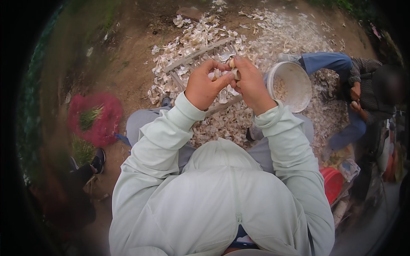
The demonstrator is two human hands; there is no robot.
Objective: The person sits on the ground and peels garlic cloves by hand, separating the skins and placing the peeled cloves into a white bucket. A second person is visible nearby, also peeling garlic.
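Note:
In front of my knees, my left hand and my right hand meet with fingertips nearly together. Pale garlic cloves with papery skin are pinched between the thumbs and fingers of both hands. Part of the garlic is hidden behind my fingers. Below the hands is a worn wooden slatted frame, strewn with garlic skins. Just right of my right hand, a white plastic bucket tilts with its mouth towards me, and peeled cloves lie inside it.
Garlic skins cover the ground. At right, a seated person holds something small and pale. A red bucket stands at lower right. To the left are a red mesh bag with green stalks and another person's shoe.

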